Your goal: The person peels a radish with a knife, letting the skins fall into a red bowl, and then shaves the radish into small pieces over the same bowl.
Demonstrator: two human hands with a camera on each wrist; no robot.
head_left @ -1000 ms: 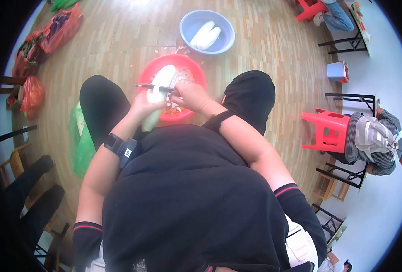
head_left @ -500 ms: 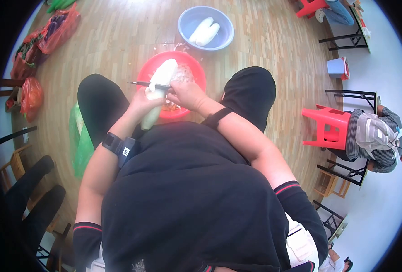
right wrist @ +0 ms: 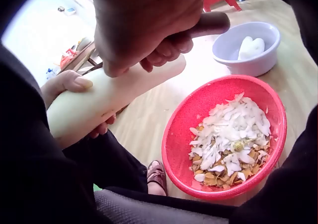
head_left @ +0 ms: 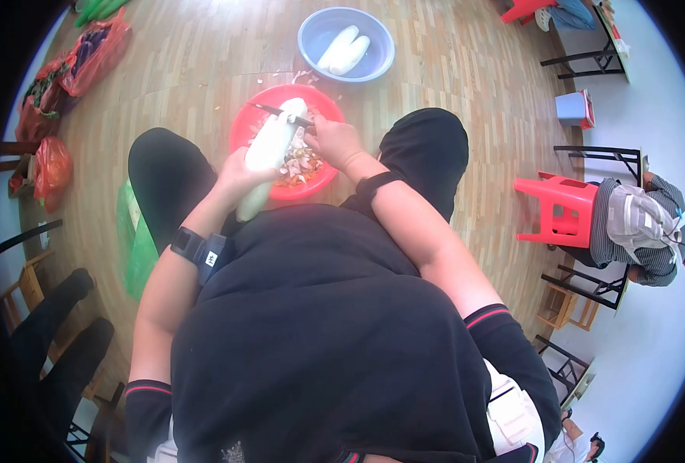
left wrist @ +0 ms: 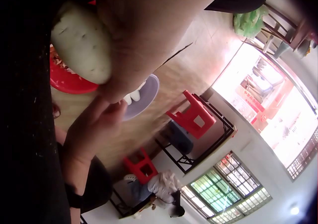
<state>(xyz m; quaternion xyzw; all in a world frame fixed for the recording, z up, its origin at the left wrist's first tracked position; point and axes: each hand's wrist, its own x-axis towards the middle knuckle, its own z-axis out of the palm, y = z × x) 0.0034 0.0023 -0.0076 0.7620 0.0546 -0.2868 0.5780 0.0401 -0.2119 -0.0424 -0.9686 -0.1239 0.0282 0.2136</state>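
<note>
Wood floor, red tub, pale radish between two hands

Wood flooring spreads through the room to a white wall on the right. Against that side a seated person in a striped top wears a grey backpack, on a red stool; farther off stands a small bin. Red bags lie at the far left, and a green bag sits just beside the worker's left knee.

Between the knees is a red tub, holding white shavings over orange-brown peelings. Just beyond it a blue basin contains two pale radishes, side by side.

One long radish slants over the tub's left part, its near end by the worker's lap, its far end above the shavings. The left hand is clamped around its middle, thumb along the upper side. The right hand is closed around the handle of a knife, whose thin blade crosses the radish near its far end, pointing left.
</note>
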